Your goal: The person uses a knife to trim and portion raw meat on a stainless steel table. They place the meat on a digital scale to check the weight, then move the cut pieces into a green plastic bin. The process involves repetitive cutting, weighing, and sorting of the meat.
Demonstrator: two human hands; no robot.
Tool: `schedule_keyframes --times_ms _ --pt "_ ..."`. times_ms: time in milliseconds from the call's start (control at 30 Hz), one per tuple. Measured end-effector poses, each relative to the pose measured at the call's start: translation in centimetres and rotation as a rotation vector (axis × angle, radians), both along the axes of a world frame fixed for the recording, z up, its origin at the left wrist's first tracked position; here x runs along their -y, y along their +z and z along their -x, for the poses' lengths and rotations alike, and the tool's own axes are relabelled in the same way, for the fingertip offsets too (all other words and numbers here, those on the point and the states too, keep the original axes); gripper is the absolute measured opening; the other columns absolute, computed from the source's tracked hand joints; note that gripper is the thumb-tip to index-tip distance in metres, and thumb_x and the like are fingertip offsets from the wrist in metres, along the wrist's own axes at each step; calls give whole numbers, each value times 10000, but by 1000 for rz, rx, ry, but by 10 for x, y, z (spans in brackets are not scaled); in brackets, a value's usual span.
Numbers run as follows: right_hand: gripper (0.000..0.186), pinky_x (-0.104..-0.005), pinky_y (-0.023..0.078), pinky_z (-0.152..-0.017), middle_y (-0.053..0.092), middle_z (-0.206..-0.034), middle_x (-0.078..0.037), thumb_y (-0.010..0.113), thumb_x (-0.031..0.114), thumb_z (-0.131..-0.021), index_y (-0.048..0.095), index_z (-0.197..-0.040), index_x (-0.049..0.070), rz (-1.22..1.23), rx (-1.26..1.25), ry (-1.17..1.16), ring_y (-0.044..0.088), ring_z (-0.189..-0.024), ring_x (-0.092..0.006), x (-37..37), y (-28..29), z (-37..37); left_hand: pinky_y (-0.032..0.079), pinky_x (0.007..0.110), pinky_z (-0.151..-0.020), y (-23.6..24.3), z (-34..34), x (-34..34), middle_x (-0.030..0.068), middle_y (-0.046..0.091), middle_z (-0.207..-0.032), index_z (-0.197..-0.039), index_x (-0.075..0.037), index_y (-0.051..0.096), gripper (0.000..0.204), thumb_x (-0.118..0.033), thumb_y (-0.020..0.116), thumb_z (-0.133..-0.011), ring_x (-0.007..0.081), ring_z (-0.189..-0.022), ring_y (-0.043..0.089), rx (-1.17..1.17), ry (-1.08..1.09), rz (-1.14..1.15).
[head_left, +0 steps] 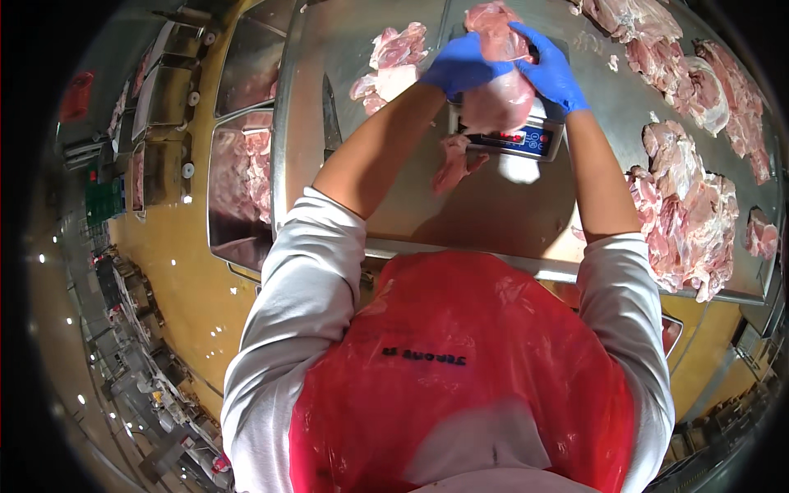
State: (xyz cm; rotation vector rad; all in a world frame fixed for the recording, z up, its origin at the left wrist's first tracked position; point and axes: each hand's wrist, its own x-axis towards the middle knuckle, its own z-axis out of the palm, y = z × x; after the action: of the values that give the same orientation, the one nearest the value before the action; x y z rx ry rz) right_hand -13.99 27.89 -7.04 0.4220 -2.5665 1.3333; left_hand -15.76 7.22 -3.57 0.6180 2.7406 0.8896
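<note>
Gleaming wet and pale pink, a smooth, plump piece of raw meat (500, 100) sits between the blue-gloved left hand (462, 66) and right hand (552, 72), both gripping its sides. Its long axis runs away from the person, rounded end nearest. It covers much of a digital scale (544, 141); contact is hard to judge. Nearby, a ragged scrap (452, 167) lies on the metal table (501, 215).

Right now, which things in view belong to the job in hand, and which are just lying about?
Looks in use:
- Left hand and right hand, both on the large meat piece
- Large meat piece
- Digital scale, beneath it

Apparently lying about:
- Knife, left
- Small meat scrap, nearer the apron
- Right-hand meat pile
</note>
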Motion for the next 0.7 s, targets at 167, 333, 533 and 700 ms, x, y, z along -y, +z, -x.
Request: schedule_keyframes --times_ms 167,333,533,700 --pt "687 -412 529 -879 660 -1124 -244 704 293 -772 487 -1389 81 -258 169 -368 664 -1014 -363 5 3 4 520 404 -844 -17 -19 8 235 662 -1015 -1265 113 510 806 -472 769 -774 355 -962 654 -112 107 -237" --pt "835 -408 530 -868 678 -1096 -239 773 443 -744 472 -1375 -12 -117 282 -495 673 -1009 -339 1 6 -37 518 285 -722 -30 -47 94 65 666 -801 -1200 -3 600 396 -221 704 -886 138 -813 634 -231 35 -350" --pt "548 -308 519 -775 667 -976 -129 770 303 -829 596 -1249 -3 293 232 -688 640 -853 -184 -3 -3 -126 451 459 -992 -69 -171 332 259 573 -1265 -1324 23 494 792 -470 770 -769 395 -1177 555 -40 574 229" --pt "439 -298 501 -737 651 -970 -79 769 210 -843 610 -1208 23 440 145 -870 601 -821 -148 -1 -22 -190 460 468 -966 -104 -219 356 339 556 -1196 -1308 56 452 861 -474 808 -731 459 -1140 553 169 636 237"
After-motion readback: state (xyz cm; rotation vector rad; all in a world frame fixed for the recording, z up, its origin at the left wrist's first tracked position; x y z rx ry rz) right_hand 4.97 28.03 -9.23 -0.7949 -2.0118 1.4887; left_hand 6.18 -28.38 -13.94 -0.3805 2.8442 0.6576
